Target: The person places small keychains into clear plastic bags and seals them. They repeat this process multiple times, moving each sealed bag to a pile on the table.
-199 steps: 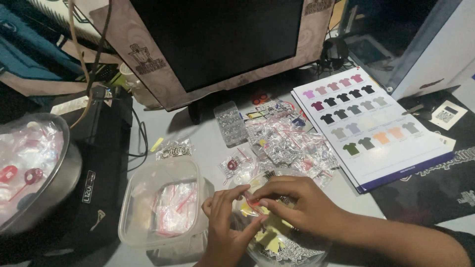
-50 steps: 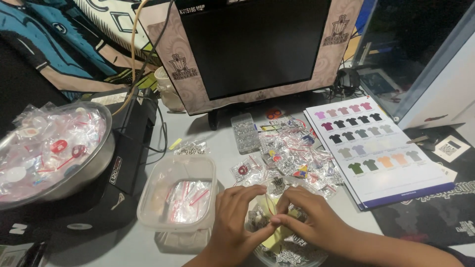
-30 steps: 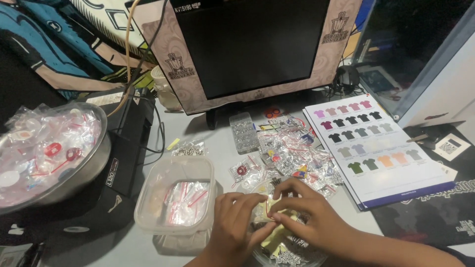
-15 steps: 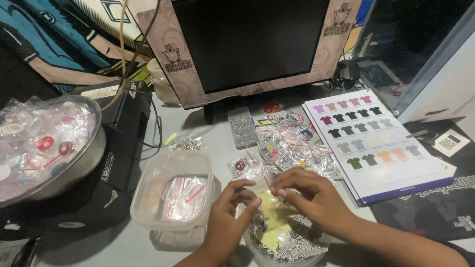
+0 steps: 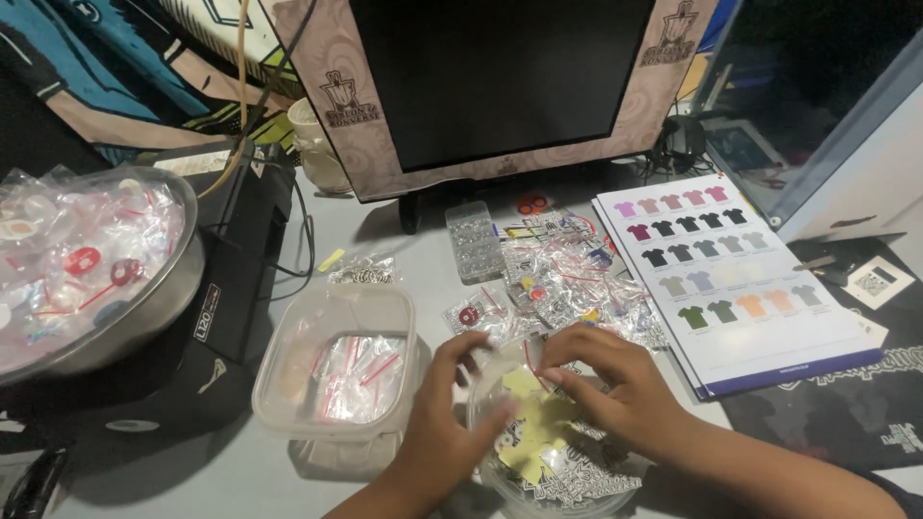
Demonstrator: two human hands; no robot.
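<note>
spreading apart since before, left hand [image 5: 452, 423], right hand [image 5: 615, 389], over yellow stickers [image 5: 534, 428]

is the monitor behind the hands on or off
It looks off: the monitor shows a plain dark screen with no picture or glow.

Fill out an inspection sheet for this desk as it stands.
Surface: grey desk, crowded.
Job's things: round clear tub of yellow stickers; square clear tub of small bags beside it.
Clutter: heap of little bags, metal bowl of bagged badges, shirt colour chart, clear bead box.
Grippers: left hand and right hand both in the round tub, fingers on the stickers.
Cables: cords by the black box.
Surroundings: dark screen behind.
</note>
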